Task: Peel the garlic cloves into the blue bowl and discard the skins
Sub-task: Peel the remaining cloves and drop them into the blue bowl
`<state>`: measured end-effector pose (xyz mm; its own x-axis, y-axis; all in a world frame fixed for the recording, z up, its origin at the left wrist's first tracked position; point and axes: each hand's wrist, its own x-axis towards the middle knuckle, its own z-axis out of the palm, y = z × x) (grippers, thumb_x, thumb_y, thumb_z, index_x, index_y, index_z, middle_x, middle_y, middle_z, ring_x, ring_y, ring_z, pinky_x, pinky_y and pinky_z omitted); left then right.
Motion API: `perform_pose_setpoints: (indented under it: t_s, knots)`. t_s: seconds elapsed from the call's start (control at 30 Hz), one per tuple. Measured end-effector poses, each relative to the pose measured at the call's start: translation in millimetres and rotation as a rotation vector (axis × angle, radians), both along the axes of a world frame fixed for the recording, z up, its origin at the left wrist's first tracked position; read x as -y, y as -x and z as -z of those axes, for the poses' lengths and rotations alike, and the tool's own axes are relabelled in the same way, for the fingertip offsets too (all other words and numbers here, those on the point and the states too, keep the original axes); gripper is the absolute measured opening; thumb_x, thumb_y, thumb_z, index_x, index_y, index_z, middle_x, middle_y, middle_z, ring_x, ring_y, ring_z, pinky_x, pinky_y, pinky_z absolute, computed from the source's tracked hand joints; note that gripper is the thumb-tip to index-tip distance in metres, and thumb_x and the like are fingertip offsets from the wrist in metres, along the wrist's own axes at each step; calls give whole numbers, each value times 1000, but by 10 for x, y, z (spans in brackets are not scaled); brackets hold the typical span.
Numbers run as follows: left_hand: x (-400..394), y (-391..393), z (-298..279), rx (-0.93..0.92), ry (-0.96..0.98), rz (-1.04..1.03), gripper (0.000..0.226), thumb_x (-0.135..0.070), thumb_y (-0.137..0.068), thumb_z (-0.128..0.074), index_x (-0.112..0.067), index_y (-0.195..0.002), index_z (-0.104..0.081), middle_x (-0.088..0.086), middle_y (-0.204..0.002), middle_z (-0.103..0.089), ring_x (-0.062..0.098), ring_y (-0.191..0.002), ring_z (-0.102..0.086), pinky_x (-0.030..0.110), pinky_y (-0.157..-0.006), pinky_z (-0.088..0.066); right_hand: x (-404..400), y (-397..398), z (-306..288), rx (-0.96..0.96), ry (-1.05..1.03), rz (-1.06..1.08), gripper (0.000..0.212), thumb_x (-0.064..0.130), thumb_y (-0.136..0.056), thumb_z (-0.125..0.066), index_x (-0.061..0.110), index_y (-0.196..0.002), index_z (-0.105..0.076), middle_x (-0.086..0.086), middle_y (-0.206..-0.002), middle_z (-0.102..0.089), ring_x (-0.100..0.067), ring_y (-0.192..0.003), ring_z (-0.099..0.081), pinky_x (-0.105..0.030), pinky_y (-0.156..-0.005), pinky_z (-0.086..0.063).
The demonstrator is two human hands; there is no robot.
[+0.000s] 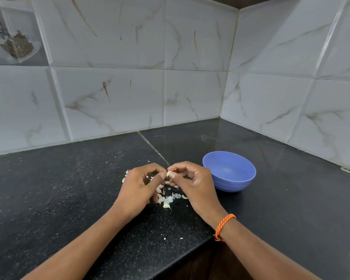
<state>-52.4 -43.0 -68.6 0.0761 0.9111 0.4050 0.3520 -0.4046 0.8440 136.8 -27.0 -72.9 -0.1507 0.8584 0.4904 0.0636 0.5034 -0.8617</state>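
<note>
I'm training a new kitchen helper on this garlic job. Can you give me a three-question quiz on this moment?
1. True or false: the blue bowl already holds peeled cloves.
2. Both hands pinch what? A) a knife B) a garlic clove C) a spoon
3. The loose skins lie on the dark ____.

Key: 1 false, it looks empty; 2 B, left hand and right hand share it; 3 counter.

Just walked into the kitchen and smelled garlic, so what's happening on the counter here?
A person is peeling a garlic clove, pinched between the fingertips of the left hand and the right hand above the black counter. Loose skins and garlic pieces lie scattered beneath the hands. The blue bowl sits just right of the hands and looks empty so far.
</note>
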Motion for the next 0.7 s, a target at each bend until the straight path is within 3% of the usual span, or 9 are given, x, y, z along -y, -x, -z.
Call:
perform_pose_setpoints:
  t_s: [0.1,0.2,0.3,0.4,0.5,0.6,0.7]
  knots:
    - [7,16,-34,32,-16,-16,16,-31,-104,-72,-22,-93,-80,1,-87,-78,33,-50,-69,25,-46,-45,29,6,-60,153,-101,62,13,6,-98,-75,14,-106,-80,7,-100,-78,-17,-93,-77,-31,-78,-65]
    - [-2,39,-28,32,-9,-61,10,-25,-102,-75,-27,-95,-83,-6,-99,-82,29,-49,-71,25,-44,-42,-10,-52,-203,326,-269,179,11,11,-99,-74,19,-104,-79,11,-99,-74,-12,-92,-73,-34,-78,-63]
    - [-15,53,1,-10,-25,-136,11,-24,-99,-78,-32,-94,-84,-13,-95,-82,23,-53,-73,24,-49,-46,-87,-200,-435,460,-329,285,11,15,-97,-75,25,-100,-78,11,-94,-73,-8,-88,-69,-36,-80,-59]
    - [-40,77,26,-80,-64,-228,16,-25,-93,-85,-41,-96,-84,-18,-84,-81,13,-62,-75,37,-63,-61,-192,-479,-662,587,-229,474,12,20,-93,-74,32,-91,-74,17,-86,-73,-3,-81,-66,-35,-75,-58]
    - [-41,87,0,-128,-99,-326,21,-25,-87,-90,-43,-94,-83,-26,-81,-78,5,-72,-74,42,-72,-64,-259,-764,-797,695,-60,618,15,16,-87,-71,31,-83,-71,16,-79,-71,-11,-82,-68,-31,-71,-54]
    - [-39,77,-53,-125,-129,-382,18,-28,-82,-94,-39,-86,-81,-25,-73,-75,1,-69,-73,38,-70,-63,-283,-873,-810,793,61,608,18,13,-83,-73,25,-71,-73,12,-72,-70,-18,-78,-68,-26,-62,-44]
    - [-40,72,-65,-116,-149,-379,17,-32,-81,-94,-36,-74,-79,-16,-66,-73,9,-61,-69,34,-60,-59,-282,-829,-766,889,74,616,18,12,-87,-68,18,-71,-75,4,-71,-69,-27,-73,-66,-29,-59,-43]
